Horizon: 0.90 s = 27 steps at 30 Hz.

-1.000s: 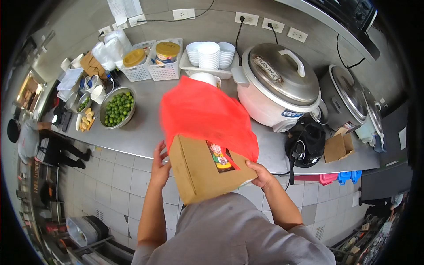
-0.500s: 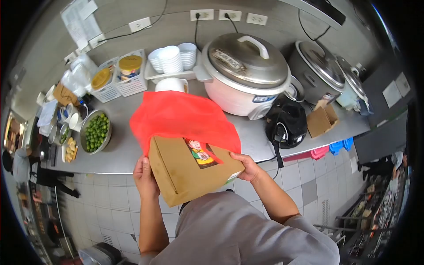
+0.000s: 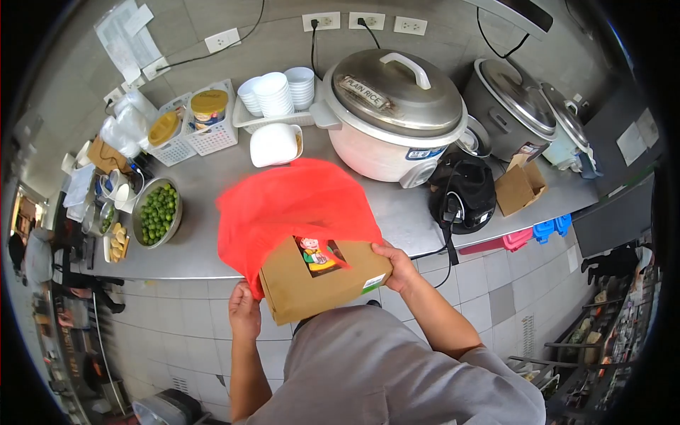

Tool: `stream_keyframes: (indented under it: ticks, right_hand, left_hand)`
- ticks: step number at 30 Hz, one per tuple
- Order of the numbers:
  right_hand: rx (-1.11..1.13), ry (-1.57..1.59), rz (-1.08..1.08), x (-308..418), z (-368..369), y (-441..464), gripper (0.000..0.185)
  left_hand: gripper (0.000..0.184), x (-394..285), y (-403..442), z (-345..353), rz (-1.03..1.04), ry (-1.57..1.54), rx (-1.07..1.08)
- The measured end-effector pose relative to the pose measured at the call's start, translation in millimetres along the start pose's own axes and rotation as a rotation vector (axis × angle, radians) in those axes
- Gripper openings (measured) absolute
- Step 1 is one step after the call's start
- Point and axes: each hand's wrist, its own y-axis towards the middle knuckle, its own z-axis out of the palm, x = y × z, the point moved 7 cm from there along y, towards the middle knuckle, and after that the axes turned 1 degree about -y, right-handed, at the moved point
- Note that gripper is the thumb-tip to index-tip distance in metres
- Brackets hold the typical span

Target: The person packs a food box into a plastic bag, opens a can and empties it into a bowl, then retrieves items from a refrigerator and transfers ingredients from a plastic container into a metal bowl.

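Note:
A brown cardboard box (image 3: 312, 289) with a cartoon label on its upper face is partly inside a red bag (image 3: 297, 205), its near end sticking out towards me. My left hand (image 3: 246, 310) is closed on the bag's edge at the box's near left corner. At the right end of the box, my right hand (image 3: 397, 267) grips it, thumb on top; the fingers beneath are hidden. The bag's far part rests over the counter's front portion, and its mouth covers the far half of the box.
On the steel counter (image 3: 202, 227) stand a bowl of green limes (image 3: 157, 216), white baskets (image 3: 212, 134), stacked white cups (image 3: 275, 95), a white container (image 3: 273, 146), a large rice cooker (image 3: 379, 152) and a black appliance (image 3: 464, 195). Another person (image 3: 42, 258) is at far left.
The bag has come further over the box, covering more of it. My left hand has moved from the box's side to the bag's edge. My right hand keeps its grip.

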Motion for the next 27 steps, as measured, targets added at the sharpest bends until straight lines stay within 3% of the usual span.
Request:
stream_keyframes:
  ticks: [3, 5, 6, 7, 8, 10, 11, 12, 13, 14, 15, 18, 19, 20, 22, 23, 24, 26, 27]
  right_hand:
    - [-0.008, 0.056, 0.085, -8.1, 1.3, 4.5, 0.057]
    - [-0.130, -0.068, -0.034, 9.6, 14.8, -5.6, 0.056]
    - [-0.127, -0.069, -0.027, 11.3, 25.5, -11.8, 0.056]
    - [-0.139, -0.323, -0.108, 20.5, 37.4, -17.9, 0.056]
    - [-0.145, -0.578, -0.192, 28.0, 46.2, -20.1, 0.057]
    - [-0.009, -0.653, -0.202, 29.2, 47.4, -17.1, 0.054]
    - [0.114, -0.718, -0.220, 30.0, 57.6, -18.4, 0.051]
    - [0.117, -0.719, -0.221, 32.7, 60.6, -25.0, 0.051]
    - [0.082, -0.990, -0.456, 54.6, 79.5, -46.1, 0.048]
    - [0.038, -1.257, -0.697, 69.8, 94.7, -63.2, 0.047]
    - [0.031, -1.258, -0.698, 73.5, 94.4, -63.2, 0.047]
    - [-0.283, -1.072, -1.012, 116.3, 87.8, -72.1, 0.044]
    - [-0.350, -1.189, -1.196, 133.4, 106.6, -82.5, 0.034]
    - [-0.362, -1.187, -1.200, 138.7, 107.2, -78.7, 0.034]
    - [0.056, -0.565, -0.810, 131.4, 98.9, -49.4, 0.024]
    - [0.241, -0.451, -0.687, 128.6, 102.7, -44.4, 0.023]
    - [0.239, -0.454, -0.689, 128.1, 103.8, -45.7, 0.023]
    - [0.264, -0.864, -0.639, 118.6, 129.9, -53.8, 0.022]
    - [0.132, -1.404, -0.787, 131.0, 146.9, -60.2, 0.022]
  left_hand:
    - [0.049, 4.7, -7.5, -0.6, -0.087, 0.008, -0.009]
    - [0.056, -13.0, -11.5, 23.0, -0.147, -0.034, -0.041]
    - [0.062, -17.5, -15.2, 45.8, -0.276, -0.199, -0.013]
    - [0.068, -15.9, -19.2, 60.5, -0.401, -0.369, 0.014]
    - [0.068, -6.3, -16.5, 55.9, -0.396, -0.373, 0.004]
    - [0.073, 30.4, -13.8, 12.7, -0.486, 0.036, -0.338]
    - [0.073, 34.1, -11.6, 8.1, -0.482, 0.036, -0.343]
    - [0.067, 40.5, -11.8, 2.8, -0.511, -0.152, -0.415]
    - [0.062, 44.9, -12.1, 0.6, -0.539, -0.341, -0.483]
    - [0.062, 39.1, -10.4, 3.5, -0.540, -0.341, -0.479]
    - [0.057, 31.7, -10.5, 7.8, -0.529, -0.427, -0.487]
    - [0.052, 15.5, -13.5, 16.1, -0.570, -0.600, -0.451]
    - [0.051, 14.2, -13.4, 18.6, -0.612, -0.690, -0.410]
    - [0.051, 14.0, -12.6, 14.0, -0.616, -0.686, -0.400]
    - [0.053, 17.3, -13.9, 15.4, -0.723, -0.735, -0.351]
    - [0.053, 15.7, -11.7, 17.6, -0.724, -0.735, -0.345]
    - [0.055, 14.3, -11.9, 19.2, -0.749, -0.711, -0.348]
    - [0.056, 16.4, -11.7, 15.7, -0.772, -0.689, -0.353]
    - [0.056, 19.7, -8.7, 4.9, -0.721, -0.685, -0.342]
